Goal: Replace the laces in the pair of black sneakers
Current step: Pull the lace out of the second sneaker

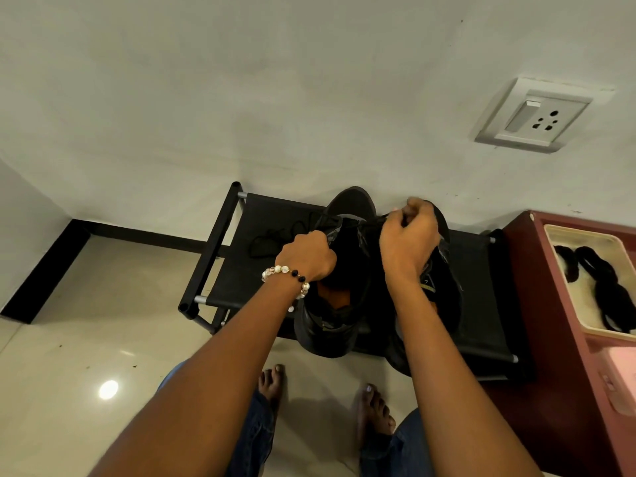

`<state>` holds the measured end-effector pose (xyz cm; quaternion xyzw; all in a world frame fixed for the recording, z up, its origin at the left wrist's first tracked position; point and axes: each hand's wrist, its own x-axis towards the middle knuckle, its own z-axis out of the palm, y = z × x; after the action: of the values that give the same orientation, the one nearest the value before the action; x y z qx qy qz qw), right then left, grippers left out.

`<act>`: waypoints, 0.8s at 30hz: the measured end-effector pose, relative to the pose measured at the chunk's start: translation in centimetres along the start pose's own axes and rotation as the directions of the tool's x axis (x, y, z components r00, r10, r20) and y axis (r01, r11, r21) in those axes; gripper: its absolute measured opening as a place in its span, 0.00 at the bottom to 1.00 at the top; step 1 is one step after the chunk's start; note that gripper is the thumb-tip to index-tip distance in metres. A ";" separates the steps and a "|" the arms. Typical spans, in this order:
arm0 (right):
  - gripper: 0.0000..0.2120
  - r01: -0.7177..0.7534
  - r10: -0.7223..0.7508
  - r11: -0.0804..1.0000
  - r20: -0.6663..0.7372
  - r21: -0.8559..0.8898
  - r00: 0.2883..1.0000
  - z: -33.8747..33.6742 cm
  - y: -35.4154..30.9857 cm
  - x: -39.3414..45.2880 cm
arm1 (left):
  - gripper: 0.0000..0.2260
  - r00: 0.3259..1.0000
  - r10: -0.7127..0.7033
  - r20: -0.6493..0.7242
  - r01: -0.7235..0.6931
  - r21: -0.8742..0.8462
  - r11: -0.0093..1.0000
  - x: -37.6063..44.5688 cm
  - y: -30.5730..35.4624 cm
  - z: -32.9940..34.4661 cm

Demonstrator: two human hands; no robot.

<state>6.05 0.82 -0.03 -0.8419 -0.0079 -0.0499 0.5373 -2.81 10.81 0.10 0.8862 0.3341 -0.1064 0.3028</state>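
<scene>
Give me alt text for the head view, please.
Both hands work at the laces of the left black sneaker on a low black shoe rack: left hand grips one side, right hand pinches a lace. A loose black lace lies on the rack's left.

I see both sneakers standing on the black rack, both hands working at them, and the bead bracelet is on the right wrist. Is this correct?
Not quite. The head view shows the bead bracelet on the left wrist, just behind the left hand; the right hand has a bare wrist. The rest holds: both sneakers stand on the black rack with both hands at them.
</scene>
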 end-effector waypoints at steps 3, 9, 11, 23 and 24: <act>0.15 0.390 -0.349 0.887 0.195 -0.248 0.917 0.2 0.2 -0.3 | 0.10 1.000 0.004 0.019 -0.004 -0.021 1.000 0.0 0.0 -0.1; 0.24 0.672 -0.283 0.633 0.693 -0.384 0.663 1.1 0.8 -1.4 | 0.04 1.000 -0.001 0.007 0.001 -0.043 0.999 -0.2 0.1 -0.1; 0.24 0.653 -0.284 0.644 0.668 -0.399 0.688 1.1 0.7 -1.4 | 0.05 1.000 -0.004 0.003 0.004 -0.047 0.999 -0.2 0.2 0.0; 0.11 0.099 -0.170 0.937 0.189 0.336 0.967 0.1 -0.5 -0.6 | 0.09 0.998 -0.034 -0.052 0.034 -0.004 0.999 0.0 0.1 0.3; 0.11 0.036 -0.113 0.893 0.146 0.449 0.983 -0.3 -0.8 -0.2 | 0.10 0.998 -0.035 -0.056 0.035 -0.005 0.999 0.0 0.1 0.4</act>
<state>5.74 0.94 0.83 -0.6971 -0.0967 0.0040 0.7104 -2.74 10.52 -0.16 0.8823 0.3579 -0.0863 0.2931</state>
